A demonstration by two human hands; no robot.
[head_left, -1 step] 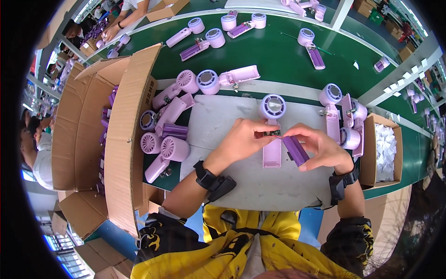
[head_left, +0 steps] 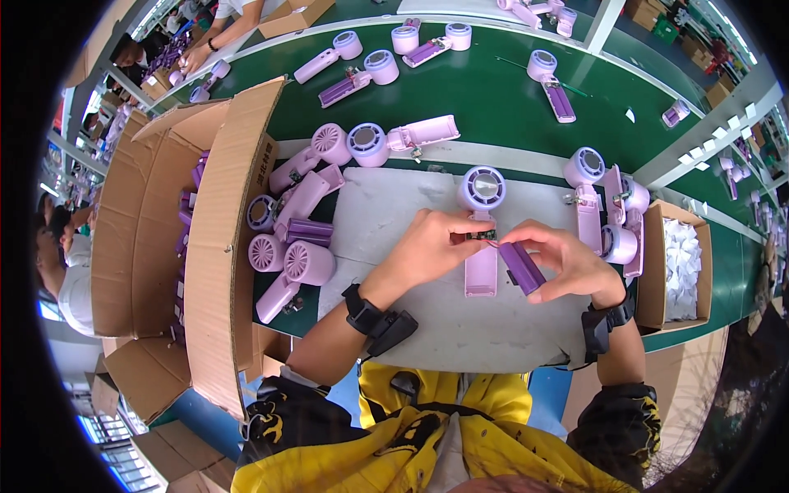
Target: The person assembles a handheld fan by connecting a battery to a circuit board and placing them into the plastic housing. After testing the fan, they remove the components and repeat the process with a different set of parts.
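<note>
A handheld fan (head_left: 482,188) with an opened pink handle (head_left: 481,278) lies on the grey mat (head_left: 386,329) before me. Over the top of that handle, my left hand (head_left: 427,246) pinches a small green circuit board (head_left: 480,235) between thumb and fingers. Thin wires run from the board toward a purple battery pack (head_left: 522,269). My right hand (head_left: 567,261) grips this pack by its ends, tilted, just right of the handle. The fan itself rests on the mat, its round head pointing away from me.
Several pink fans (head_left: 308,263) are piled left of the mat, beside a tall open carton (head_left: 218,246) holding purple packs. More fans (head_left: 585,167) stand at the right, next to a box (head_left: 653,267) of white pieces. Others lie on the green conveyor (head_left: 468,82).
</note>
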